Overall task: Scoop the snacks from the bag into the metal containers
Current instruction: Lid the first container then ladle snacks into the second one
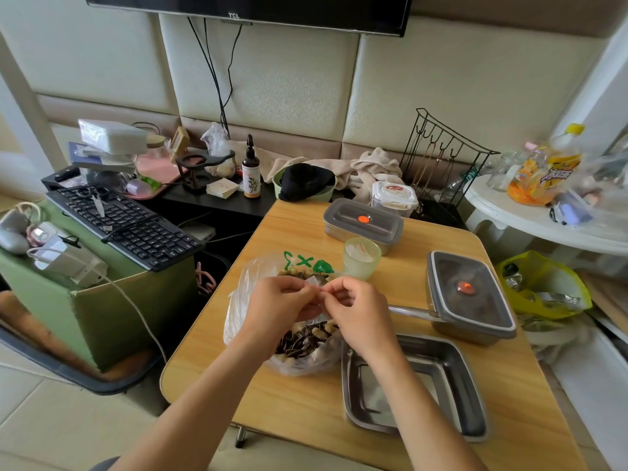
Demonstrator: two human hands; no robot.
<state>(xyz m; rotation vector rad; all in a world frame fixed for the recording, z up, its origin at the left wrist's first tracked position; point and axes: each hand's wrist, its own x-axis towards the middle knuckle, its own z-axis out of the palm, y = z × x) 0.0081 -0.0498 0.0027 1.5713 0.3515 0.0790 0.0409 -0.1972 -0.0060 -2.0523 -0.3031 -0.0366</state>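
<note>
A clear plastic bag (244, 294) with green print holds dark seeds and peanuts (302, 341) on the wooden table (306, 406). My left hand (278, 304) and my right hand (353, 307) meet above the bag, both pinching its top edge. An open, empty metal container (452, 419) lies at the near right. Two lidded metal containers stand further back, one at the right (472, 297) and one at the far middle (362, 222). A metal handle (411, 312) pokes out beside the right container.
A pale green cup (361, 258) stands just behind the bag. A keyboard (125, 226) lies on a green box to the left. A yellow bag (547, 287) and a white round table (543, 229) with bottles are at the right. Clutter fills the back.
</note>
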